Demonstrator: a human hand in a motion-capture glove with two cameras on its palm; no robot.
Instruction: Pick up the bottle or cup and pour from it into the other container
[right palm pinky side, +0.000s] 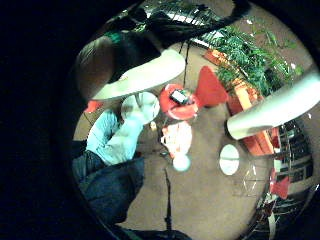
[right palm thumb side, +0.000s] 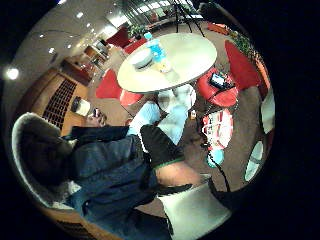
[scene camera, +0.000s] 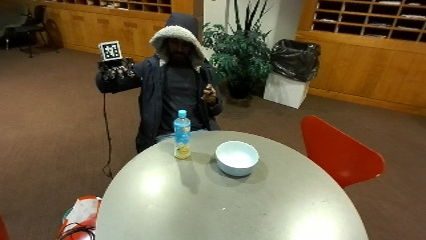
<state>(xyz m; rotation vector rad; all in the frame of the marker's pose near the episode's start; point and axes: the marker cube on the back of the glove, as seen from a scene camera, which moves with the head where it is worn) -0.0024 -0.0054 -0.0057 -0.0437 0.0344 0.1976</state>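
Carpeted room, round grey table (scene camera: 200, 200) in front of seated person. Bottle (scene camera: 182, 135) seen upright near table's far edge, cap on, white bowl (scene camera: 237, 158) just beside it. Gloved right hand (scene camera: 114, 72) raised beside shoulder, well apart from both; fingers hanging loosely curled, nothing grasped. Nothing picked up, nothing poured: whole task left.

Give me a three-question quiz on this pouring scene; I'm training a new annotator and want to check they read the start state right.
1. True or false: the gloved right hand is holding the bottle.
2. What stands beside the bottle on the table?
A. a white bowl
B. a glass jug
C. a metal pot
3. Fill in: the bottle stands ____ on the table, cap on.

Key
1. False: the hand is raised beside the person's shoulder, away from the table, holding nothing.
2. A
3. upright
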